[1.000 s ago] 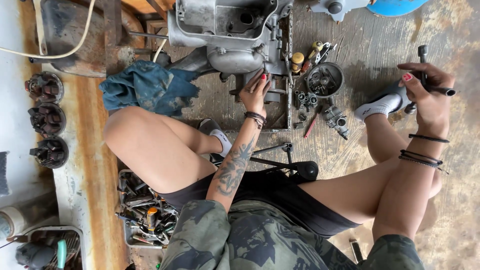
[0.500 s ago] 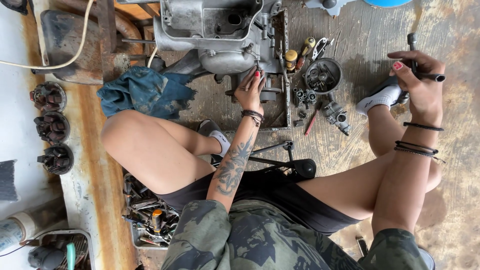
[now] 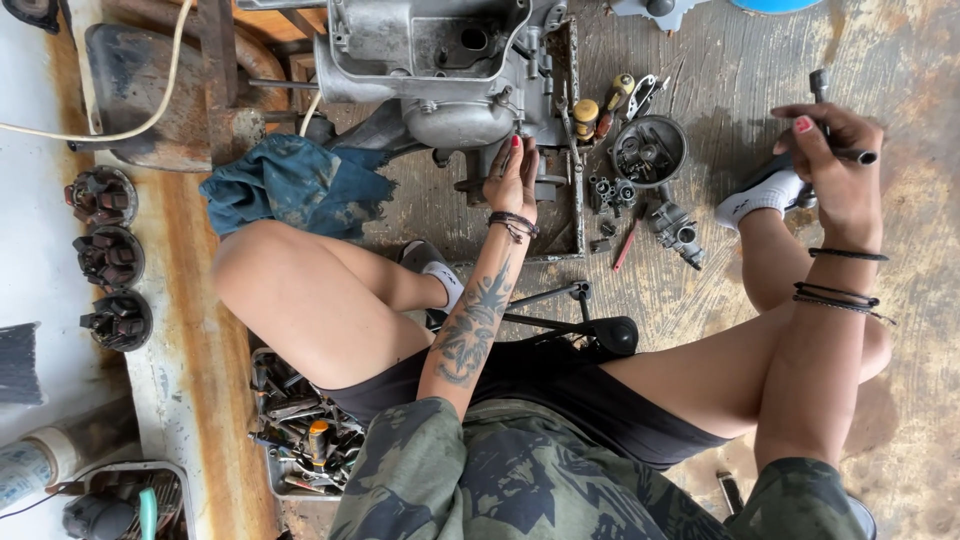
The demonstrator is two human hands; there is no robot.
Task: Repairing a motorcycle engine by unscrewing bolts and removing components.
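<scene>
A: Since half a second ago the view is sitting a touch lower; both hands are staying put.

B: The left hand [image 3: 513, 178] is resting against the grey engine casing [image 3: 440, 70], fingers pressed together, fingertips touching the metal. The right hand [image 3: 838, 165] is curling tight around a dark T-handle wrench [image 3: 832, 120].

A: Containers?

B: A round metal bowl [image 3: 650, 150] is holding small parts; a tray [image 3: 300, 425] by the left thigh is brimming with tools.
</scene>
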